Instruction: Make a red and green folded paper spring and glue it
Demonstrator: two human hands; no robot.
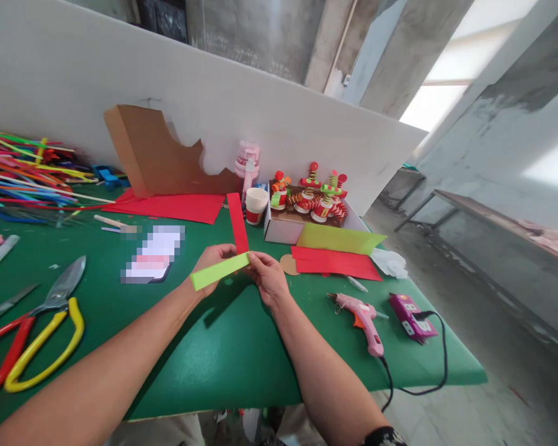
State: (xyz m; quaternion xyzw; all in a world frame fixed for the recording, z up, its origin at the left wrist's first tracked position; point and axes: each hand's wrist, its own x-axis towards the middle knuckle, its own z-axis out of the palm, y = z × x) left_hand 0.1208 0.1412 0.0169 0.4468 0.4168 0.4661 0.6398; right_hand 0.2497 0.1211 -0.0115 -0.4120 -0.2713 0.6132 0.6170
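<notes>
Above the middle of the table, my left hand (pixel 209 263) and my right hand (pixel 268 279) are closed on two paper strips that meet at one end. The green paper strip (pixel 219 271) slants down to the left across my left hand. Away from me points the red paper strip (pixel 237 220), rising from the joined corner. My right thumb and fingers pinch that corner, where the strips overlap. Fingers of my left hand are curled behind the green strip, partly hidden by it.
Scissors (pixel 58 303) and a phone (pixel 153 254) lie left. At right are a glue gun (pixel 363 319) with its cord and a purple box (pixel 411 317). Behind stand paper cups (pixel 256 204), a white box (pixel 283 232) of spring figures and red paper sheets (pixel 335 263).
</notes>
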